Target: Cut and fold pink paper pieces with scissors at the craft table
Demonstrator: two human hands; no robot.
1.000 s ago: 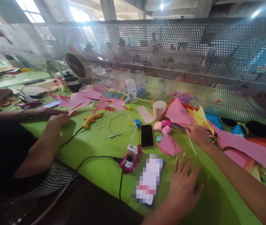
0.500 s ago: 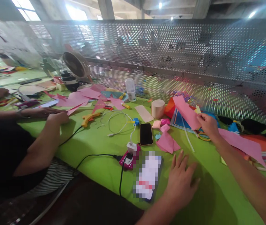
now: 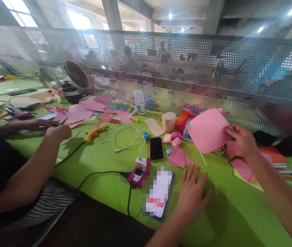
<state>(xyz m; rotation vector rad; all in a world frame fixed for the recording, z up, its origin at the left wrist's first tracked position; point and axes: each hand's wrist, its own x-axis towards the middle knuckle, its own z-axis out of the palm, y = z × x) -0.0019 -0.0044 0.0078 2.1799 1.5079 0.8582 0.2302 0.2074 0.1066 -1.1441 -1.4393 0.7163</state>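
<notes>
The pink sheet, thin, paper-like and slightly bent, is pinched by the right hand at its right edge. It is just left of this hand, above the smooth green table; the left hand has fingers spread.

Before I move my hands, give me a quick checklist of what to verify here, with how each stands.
1. Right hand has its grip on the raised pink sheet: ok, pinched at the right edge.
2. Left hand free: ok, fingers spread, holding nothing.
3. Bright-screened phone clear of the left hand: ok, a gap shows.
4. Folded pink paper clear of the left fingertips: cannot tell, they may touch.
5. White strip fully visible: not ok, the sheet hides its upper end.
6. Yellow glue gun cool: cannot tell.
</notes>
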